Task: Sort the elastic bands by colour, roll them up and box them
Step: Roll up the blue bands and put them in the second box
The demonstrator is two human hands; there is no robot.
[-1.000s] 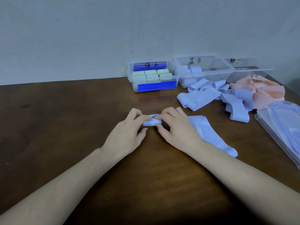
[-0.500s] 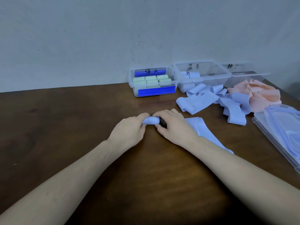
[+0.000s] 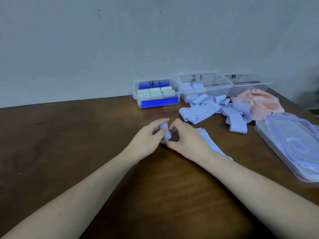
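In the middle of the brown table, my left hand (image 3: 146,138) and my right hand (image 3: 187,140) both pinch the rolled end of a light blue elastic band (image 3: 164,132). Its flat tail (image 3: 211,145) runs back to the right under my right wrist. A pile of loose blue bands (image 3: 212,111) lies further back, with a heap of pink bands (image 3: 259,102) to its right. Against the wall stand three clear boxes: the left box (image 3: 136,99) with green rolls, the middle box (image 3: 222,83) with blue rolls, the right box (image 3: 262,83).
Clear lids with blue seals (image 3: 293,145) are stacked at the table's right edge. The wall stands right behind the boxes. Bare brown tabletop (image 3: 60,144) stretches to the left and in front of my arms.
The roll has turned from lying crosswise to nearly upright between my fingers and has grown thicker. Both hands stayed in the same spot, and the flat tail is shorter.
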